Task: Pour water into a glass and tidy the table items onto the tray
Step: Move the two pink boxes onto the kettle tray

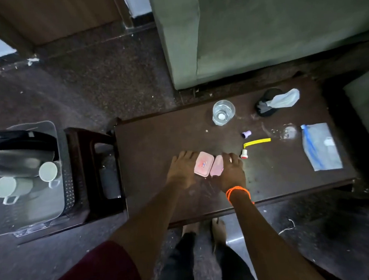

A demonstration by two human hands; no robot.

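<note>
On the dark table (157, 146) lie two pink soap-box halves side by side. The labelled half (203, 163) has my left hand (181, 170) against its left edge, fingers resting on it. My right hand (231, 173), with an orange band at the wrist, grips the plain half (216, 166), which is tilted. A clear glass (223, 113) holding water stands at the table's far side. The grey tray (31, 216) rests on a brown stool (89, 168) to the left, carrying two pale cups (48, 171) and a dark jug (16, 147).
Right of my hands lie a white-and-red cap (244, 153), a yellow strip (257, 142) and a purple cap (246, 134). A zip bag (320, 146) and a wet patch (285, 132) are at the right, a black object with white cloth (274, 101) at the back. A green sofa (258, 25) stands behind.
</note>
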